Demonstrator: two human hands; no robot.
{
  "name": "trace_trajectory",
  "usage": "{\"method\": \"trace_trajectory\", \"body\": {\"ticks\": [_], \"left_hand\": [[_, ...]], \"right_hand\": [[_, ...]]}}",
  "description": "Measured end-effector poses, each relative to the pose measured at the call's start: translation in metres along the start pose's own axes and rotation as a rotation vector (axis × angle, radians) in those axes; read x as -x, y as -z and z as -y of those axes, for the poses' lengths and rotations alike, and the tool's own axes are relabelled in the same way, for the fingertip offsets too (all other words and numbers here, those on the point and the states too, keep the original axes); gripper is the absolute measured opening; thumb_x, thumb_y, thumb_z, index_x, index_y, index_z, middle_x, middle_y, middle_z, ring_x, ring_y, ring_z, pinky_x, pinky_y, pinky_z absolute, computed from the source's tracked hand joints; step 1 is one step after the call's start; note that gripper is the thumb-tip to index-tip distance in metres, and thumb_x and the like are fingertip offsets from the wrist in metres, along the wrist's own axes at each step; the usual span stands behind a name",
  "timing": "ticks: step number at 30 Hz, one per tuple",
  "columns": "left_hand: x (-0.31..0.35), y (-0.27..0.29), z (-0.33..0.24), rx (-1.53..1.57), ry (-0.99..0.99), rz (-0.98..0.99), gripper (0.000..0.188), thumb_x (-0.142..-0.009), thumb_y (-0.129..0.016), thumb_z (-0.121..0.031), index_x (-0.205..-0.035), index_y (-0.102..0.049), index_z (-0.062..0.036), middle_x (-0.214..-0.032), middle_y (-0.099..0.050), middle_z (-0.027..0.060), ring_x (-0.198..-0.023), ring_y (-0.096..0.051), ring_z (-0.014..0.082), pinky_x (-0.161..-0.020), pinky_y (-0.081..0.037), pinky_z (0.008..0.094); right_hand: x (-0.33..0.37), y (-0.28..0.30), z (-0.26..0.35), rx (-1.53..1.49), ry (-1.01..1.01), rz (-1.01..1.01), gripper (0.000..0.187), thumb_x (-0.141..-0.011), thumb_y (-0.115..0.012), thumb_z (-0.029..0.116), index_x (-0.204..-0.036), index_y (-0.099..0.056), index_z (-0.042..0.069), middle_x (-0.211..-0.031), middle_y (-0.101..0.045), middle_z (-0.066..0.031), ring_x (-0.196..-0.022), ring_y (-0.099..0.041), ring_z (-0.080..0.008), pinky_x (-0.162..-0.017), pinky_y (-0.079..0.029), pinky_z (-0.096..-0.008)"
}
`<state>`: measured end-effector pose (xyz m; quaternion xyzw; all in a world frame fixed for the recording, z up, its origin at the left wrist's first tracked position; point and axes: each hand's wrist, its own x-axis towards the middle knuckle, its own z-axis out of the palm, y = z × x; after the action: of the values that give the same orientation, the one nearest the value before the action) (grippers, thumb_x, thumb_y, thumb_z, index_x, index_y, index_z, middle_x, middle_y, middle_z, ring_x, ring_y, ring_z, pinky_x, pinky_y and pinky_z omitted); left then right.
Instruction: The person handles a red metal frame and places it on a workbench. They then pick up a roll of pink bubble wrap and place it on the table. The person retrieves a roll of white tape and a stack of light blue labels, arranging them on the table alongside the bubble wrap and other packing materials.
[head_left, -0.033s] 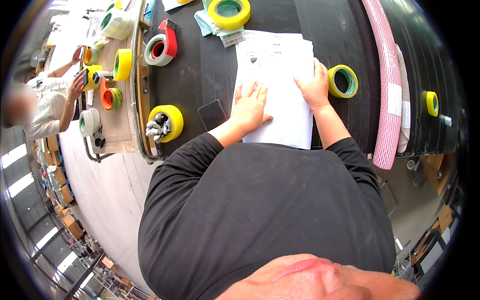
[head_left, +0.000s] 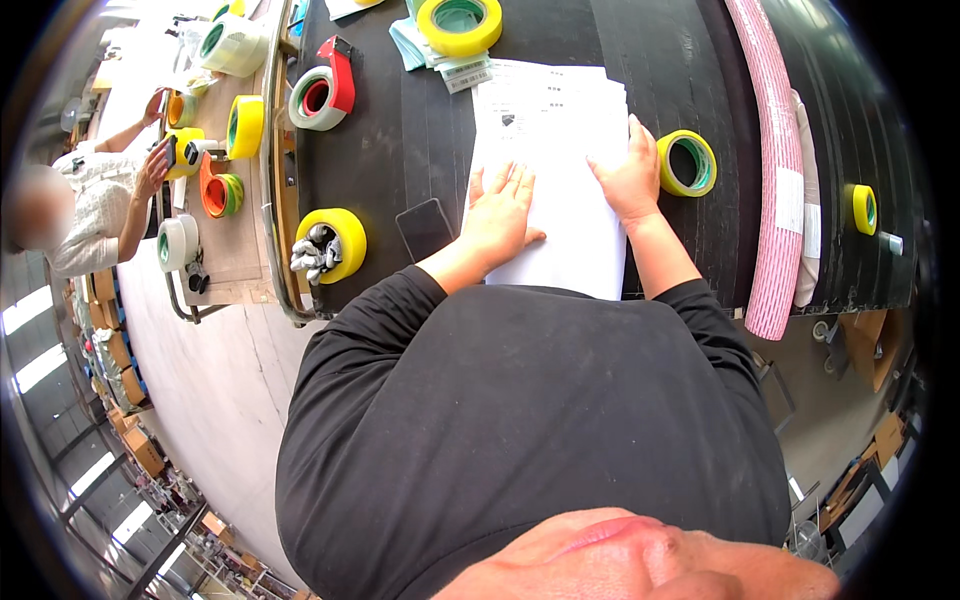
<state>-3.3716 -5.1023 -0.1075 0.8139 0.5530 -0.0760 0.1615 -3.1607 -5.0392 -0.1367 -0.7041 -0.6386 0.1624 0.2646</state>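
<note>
A stack of white printed paper sheets point(head_left: 575, 190) lies on the black table before me. My left hand point(head_left: 499, 222) rests flat on its left part, with the fingers stretched out and the thumb apart. Along the stack's right edge lies my right hand point(head_left: 630, 178), its thumb spread over the top sheet and its other fingers extended by the edge. Just right of that hand is a yellow tape roll point(head_left: 708, 163). A dark smartphone point(head_left: 425, 229) lies left of my left wrist.
Beyond the papers are a large yellow tape roll point(head_left: 460, 40) and labels point(head_left: 466, 74). At left lie a red tape dispenser point(head_left: 340, 78) and a yellow roll point(head_left: 351, 245) with gloves point(head_left: 317, 256). A long pink-striped roll point(head_left: 775, 130) crosses the right side. A co-worker point(head_left: 105, 205) handles something at the left table.
</note>
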Motion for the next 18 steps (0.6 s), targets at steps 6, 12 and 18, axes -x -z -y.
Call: {"method": "trace_trajectory", "body": {"ticks": [6, 12, 18], "left_hand": [[0.005, -0.012, 0.0, 0.125, -0.036, -0.146, 0.083, -0.077, -0.075, -0.039, -0.142, -0.04, 0.0002, -0.145, -0.046, 0.0139, -0.144, -0.027, 0.0249, -0.116, -0.004, 0.0517], [0.03, -0.018, 0.01, 0.331, -0.007, -0.337, 0.07, -0.078, -0.072, -0.02, -0.139, -0.043, -0.0004, -0.14, -0.049, 0.0161, -0.141, -0.032, 0.0284, -0.115, -0.009, 0.0529], [0.033, 0.023, 0.081, 0.709, 0.216, -0.869, 0.047, -0.082, -0.05, 0.008, -0.129, -0.051, 0.0031, -0.13, -0.055, 0.0162, -0.123, -0.051, 0.029, -0.107, -0.037, 0.0374]], "right_hand": [[0.025, 0.003, -0.001, -0.095, 0.075, -0.092, 0.094, -0.071, -0.082, 0.016, -0.146, -0.027, 0.004, -0.127, -0.045, -0.0169, -0.107, -0.051, -0.0275, -0.095, -0.045, -0.0386], [0.056, 0.023, 0.0, -0.626, 0.182, 0.17, 0.054, -0.074, -0.076, -0.001, -0.122, -0.053, 0.001, -0.107, -0.058, -0.0095, -0.083, -0.061, -0.0158, -0.069, -0.049, -0.026], [0.073, 0.063, 0.025, -0.637, 0.693, 0.455, 0.025, -0.069, -0.073, -0.006, -0.088, -0.068, 0.009, -0.093, -0.068, -0.0044, -0.084, -0.062, -0.0231, -0.075, -0.05, -0.0339]]}}
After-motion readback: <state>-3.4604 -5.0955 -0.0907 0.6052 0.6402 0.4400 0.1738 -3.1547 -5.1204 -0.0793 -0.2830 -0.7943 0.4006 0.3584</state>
